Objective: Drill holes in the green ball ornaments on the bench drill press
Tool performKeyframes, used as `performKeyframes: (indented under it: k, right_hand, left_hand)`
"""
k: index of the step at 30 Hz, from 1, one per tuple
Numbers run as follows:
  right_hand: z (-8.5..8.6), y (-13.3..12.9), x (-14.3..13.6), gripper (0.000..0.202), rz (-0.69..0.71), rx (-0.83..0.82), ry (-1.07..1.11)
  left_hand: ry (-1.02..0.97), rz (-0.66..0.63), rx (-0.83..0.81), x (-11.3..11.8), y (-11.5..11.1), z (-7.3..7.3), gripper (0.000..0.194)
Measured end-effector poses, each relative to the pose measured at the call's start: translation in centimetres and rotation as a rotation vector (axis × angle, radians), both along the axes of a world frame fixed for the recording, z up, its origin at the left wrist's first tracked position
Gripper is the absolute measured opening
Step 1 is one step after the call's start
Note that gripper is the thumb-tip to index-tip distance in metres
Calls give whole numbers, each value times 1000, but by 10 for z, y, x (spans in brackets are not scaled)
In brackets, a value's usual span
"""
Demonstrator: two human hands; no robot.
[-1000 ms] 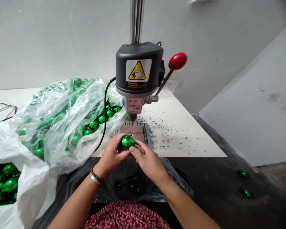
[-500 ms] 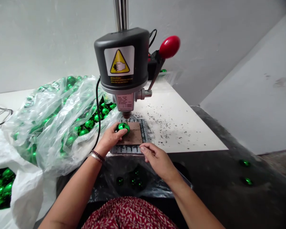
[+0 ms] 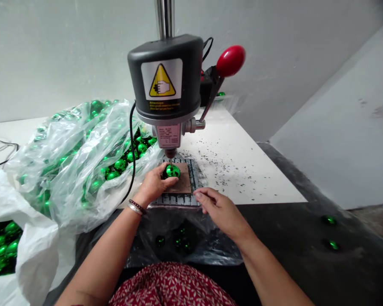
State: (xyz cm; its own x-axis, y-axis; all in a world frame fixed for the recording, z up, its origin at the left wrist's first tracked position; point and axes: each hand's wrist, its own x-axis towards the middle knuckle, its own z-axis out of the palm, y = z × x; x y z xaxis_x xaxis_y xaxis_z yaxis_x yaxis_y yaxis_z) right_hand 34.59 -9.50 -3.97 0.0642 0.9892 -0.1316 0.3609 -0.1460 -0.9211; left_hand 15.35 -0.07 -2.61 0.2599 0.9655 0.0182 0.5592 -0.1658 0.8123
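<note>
A shiny green ball ornament (image 3: pixel 172 171) rests on a brown board (image 3: pixel 182 185) under the drill press (image 3: pixel 166 76). My left hand (image 3: pixel 153 186) is closed on it from the left, thumb along its near side. Directly above the ball is the thin drill bit (image 3: pixel 171 161); whether it touches cannot be made out. My right hand (image 3: pixel 217 210) hovers by the board's near right corner, its fingertips pinched together. Whatever they hold, if anything, is hidden.
Clear plastic bags (image 3: pixel 73 170) of green balls lie left of the press, beside a white sack (image 3: pixel 38 238). A black cable (image 3: pixel 131 161) hangs between. The red-knobbed lever (image 3: pixel 230 60) sticks out right. Dark shavings dot the white table (image 3: pixel 258 178). Two balls (image 3: pixel 333 245) lie on the floor.
My left hand has shifted the ball right, bringing it under the drill bit. My right hand has moved slightly to the right, fingers still pinched. The whole view has shifted a little.
</note>
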Motion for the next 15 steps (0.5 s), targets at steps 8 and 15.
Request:
performKeyframes:
  k: [8, 15]
  right_hand:
    - [83, 69, 24, 61, -324, 489, 2]
    - [147, 96, 10, 67, -243, 660, -232]
  left_hand:
    - [-112, 13, -31, -2, 0, -8, 42]
    - [-145, 2, -7, -2, -1, -9, 39]
